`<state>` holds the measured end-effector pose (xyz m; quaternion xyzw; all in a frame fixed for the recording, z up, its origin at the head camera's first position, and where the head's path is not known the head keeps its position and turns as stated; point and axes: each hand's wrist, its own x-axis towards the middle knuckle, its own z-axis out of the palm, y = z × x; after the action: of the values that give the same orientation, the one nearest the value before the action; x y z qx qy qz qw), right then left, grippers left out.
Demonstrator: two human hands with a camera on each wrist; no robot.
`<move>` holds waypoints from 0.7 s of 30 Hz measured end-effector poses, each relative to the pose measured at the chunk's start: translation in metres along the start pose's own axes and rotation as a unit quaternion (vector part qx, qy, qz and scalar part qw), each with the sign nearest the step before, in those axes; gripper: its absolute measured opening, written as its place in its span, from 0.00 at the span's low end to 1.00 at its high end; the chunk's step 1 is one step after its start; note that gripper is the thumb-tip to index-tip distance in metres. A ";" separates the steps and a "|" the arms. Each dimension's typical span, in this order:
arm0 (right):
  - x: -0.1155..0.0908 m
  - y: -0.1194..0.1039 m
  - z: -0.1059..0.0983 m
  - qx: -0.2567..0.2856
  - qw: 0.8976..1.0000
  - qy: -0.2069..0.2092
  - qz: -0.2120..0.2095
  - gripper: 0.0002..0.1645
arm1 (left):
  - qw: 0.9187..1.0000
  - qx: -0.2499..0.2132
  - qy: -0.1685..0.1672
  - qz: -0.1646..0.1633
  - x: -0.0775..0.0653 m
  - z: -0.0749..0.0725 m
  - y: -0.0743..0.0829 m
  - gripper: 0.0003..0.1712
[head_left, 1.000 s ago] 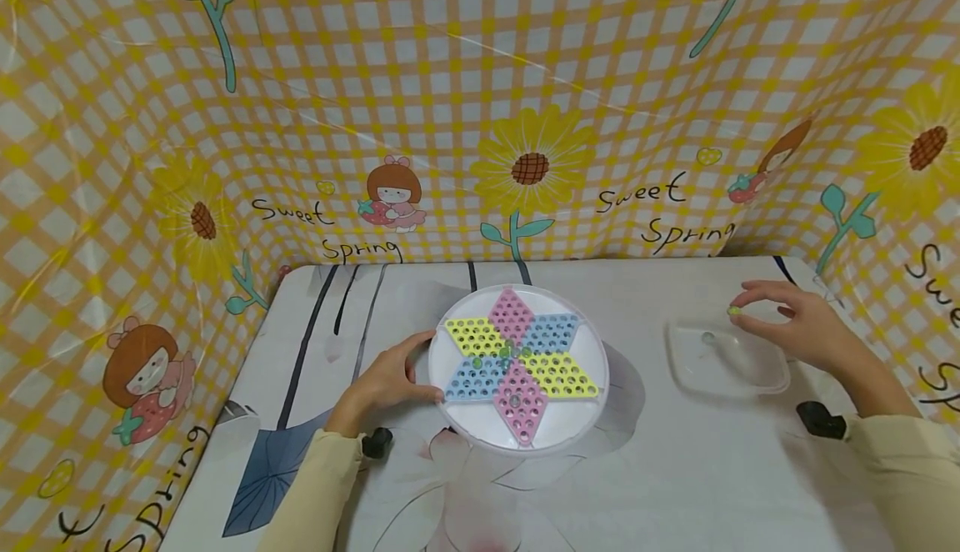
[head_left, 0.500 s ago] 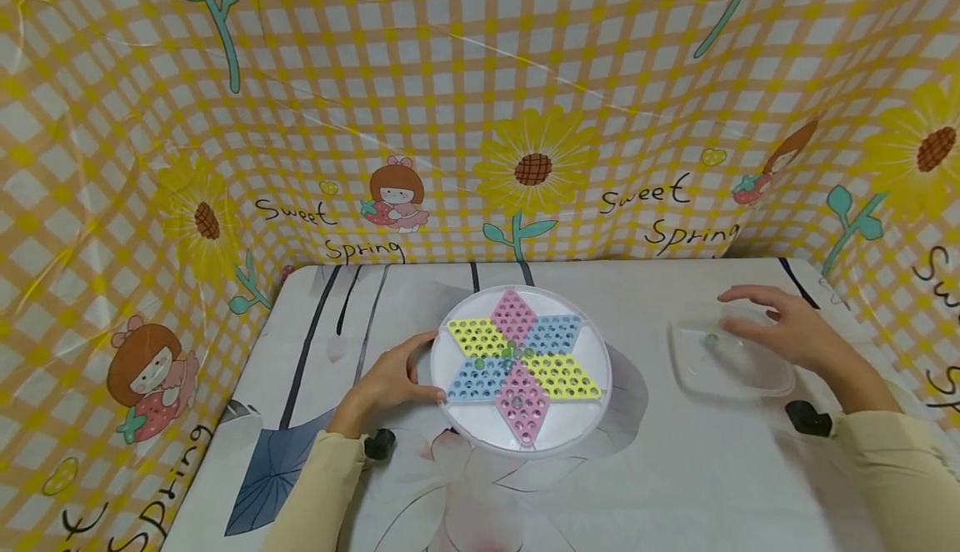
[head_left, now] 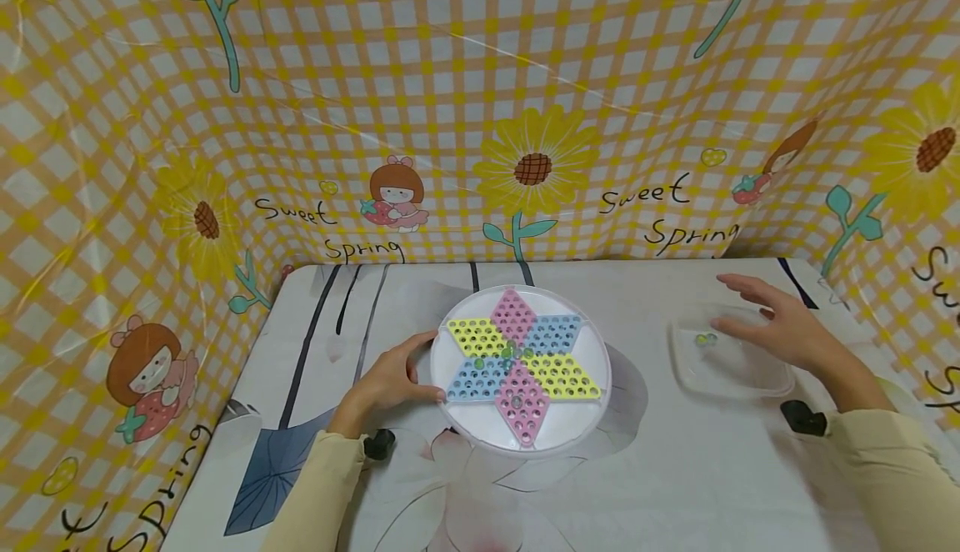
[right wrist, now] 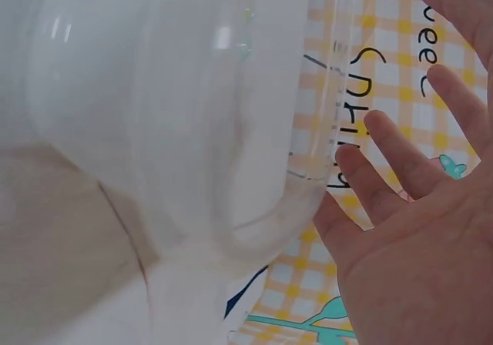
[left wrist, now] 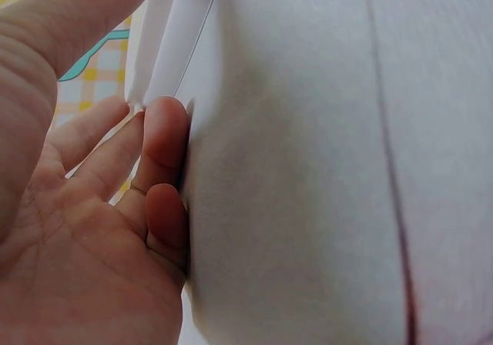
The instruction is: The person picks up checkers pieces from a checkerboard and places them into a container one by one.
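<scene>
A round white Chinese checkers board (head_left: 450, 423), with a pink, blue and yellow star of holes, sits mid-table in the head view. Several glass marbles (head_left: 507, 353) lie around the star's centre, and a single marble (head_left: 517, 402) is in the near pink point. My left hand (head_left: 386, 381) rests against the board's left rim, thumb and fingers spread along it. Over a clear plastic container (head_left: 731, 392), my right hand (head_left: 783, 327) hovers with fingers spread and nothing between them. Two greenish marbles (head_left: 705, 339) lie together inside the container, also visible through its wall in the right wrist view.
A pale patterned cloth (head_left: 637, 485) covers the table. Yellow checked fabric (head_left: 450, 52) rises along the back and both sides. Black wrist straps (head_left: 378, 444) sit at both cuffs.
The green marble that my right hand pinched has dropped into the container beside the other one. The right fingers have parted and risen slightly. My left hand stays at the board's rim.
</scene>
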<state>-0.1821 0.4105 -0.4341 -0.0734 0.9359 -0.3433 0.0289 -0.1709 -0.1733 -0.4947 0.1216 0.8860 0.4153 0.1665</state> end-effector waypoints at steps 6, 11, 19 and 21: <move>0.008 -0.012 -0.003 0.008 1.000 0.003 -0.023 0.47 | 1.000 0.001 0.001 -0.005 0.002 -0.001 -0.002 0.57; 0.022 -0.029 -0.001 0.011 1.000 -0.001 -0.025 0.47 | 1.000 -0.001 0.001 0.003 0.002 -0.001 -0.006 0.57; 0.039 -0.058 0.017 0.036 0.998 -0.011 -0.058 0.44 | 1.000 -0.008 -0.005 0.007 0.000 0.000 -0.005 0.57; 0.044 -0.065 0.023 0.036 0.997 -0.014 -0.064 0.43 | 1.000 -0.007 -0.004 0.007 0.000 0.001 -0.004 0.57</move>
<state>-0.2152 0.3405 -0.4098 -0.1369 0.9159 -0.3765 0.0230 -0.1711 -0.1756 -0.4984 0.1281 0.8814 0.4226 0.1676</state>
